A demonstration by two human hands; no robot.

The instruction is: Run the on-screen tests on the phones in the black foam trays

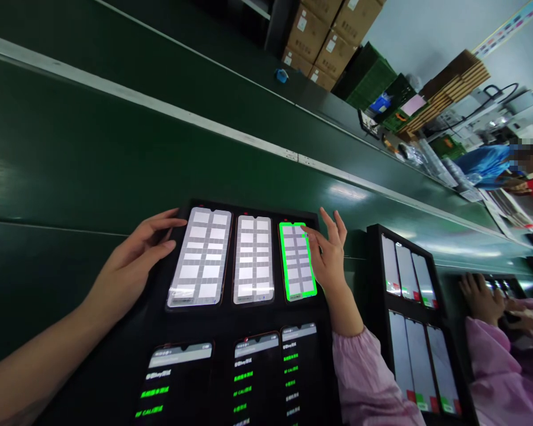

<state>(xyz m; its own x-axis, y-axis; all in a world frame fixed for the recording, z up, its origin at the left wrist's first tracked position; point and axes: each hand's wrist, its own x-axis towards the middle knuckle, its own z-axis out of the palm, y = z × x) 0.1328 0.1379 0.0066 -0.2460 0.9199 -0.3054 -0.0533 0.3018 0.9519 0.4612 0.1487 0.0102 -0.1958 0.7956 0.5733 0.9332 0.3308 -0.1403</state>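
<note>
In front of me a black tray (253,316) holds several smartphones in two rows. My left hand (135,257) is at the tray's upper left edge, beside the left phone (199,260); its thumb and fingers are apart. My right hand (331,254) touches the upper right corner of the right phone (298,263) with a fingertip, its other fingers spread. That phone shows a grid with a green band along its border. The left and middle phone (254,260) show grey and white grids. Lower phones (257,378) display green and white text on black.
Another black tray (382,307) of lit phones stands to the right, beside a co-worker's hand (484,299) and pink sleeves. A pale rail (204,121) crosses the green bench. Cardboard boxes (308,32), green crates (366,74) and a blue item (282,76) are farther back.
</note>
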